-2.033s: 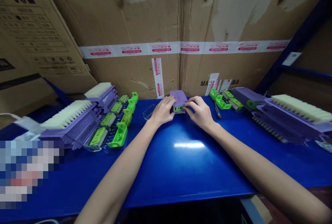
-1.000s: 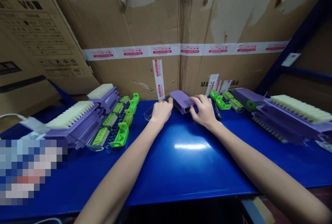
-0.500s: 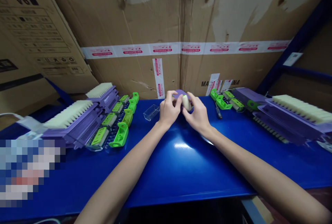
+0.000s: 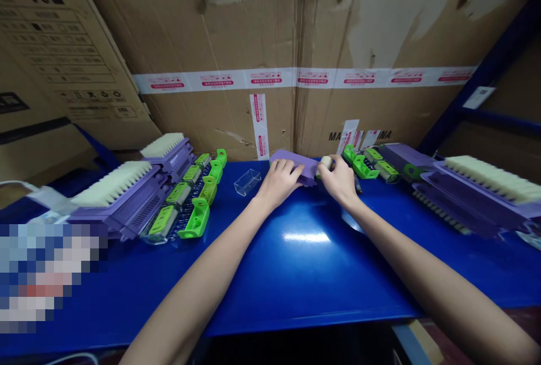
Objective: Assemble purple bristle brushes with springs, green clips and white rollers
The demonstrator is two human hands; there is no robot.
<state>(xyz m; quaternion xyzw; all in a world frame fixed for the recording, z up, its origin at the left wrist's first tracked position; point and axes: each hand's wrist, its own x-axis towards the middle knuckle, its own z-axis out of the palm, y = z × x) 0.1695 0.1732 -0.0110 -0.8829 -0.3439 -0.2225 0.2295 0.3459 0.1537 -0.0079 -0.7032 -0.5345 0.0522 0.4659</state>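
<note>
Near the back of the blue table, my left hand [image 4: 279,182] has its fingers closed over the near side of a purple plastic part [image 4: 293,161], which looks like a flat-topped housing. Just right of it, my right hand [image 4: 341,180] pinches a small cream-coloured block [image 4: 324,167] between thumb and fingers. The block is beside the purple part's right end; whether they touch I cannot tell. My fingers hide part of both pieces. A clear plastic box [image 4: 247,182] stands left of my left hand.
Purple housings with cream brushes [image 4: 114,185] and green brackets [image 4: 196,218] line the left. More purple brush parts [image 4: 486,179] and a green bracket [image 4: 359,162] lie right. Cardboard [image 4: 211,117] walls the blue table's [image 4: 296,286] back; a blue post [image 4: 456,89] rises at right.
My hands have moved apart. My right hand has shifted right with the cream block, away from my left hand, and more of the purple part's top now shows, lying flatter.
</note>
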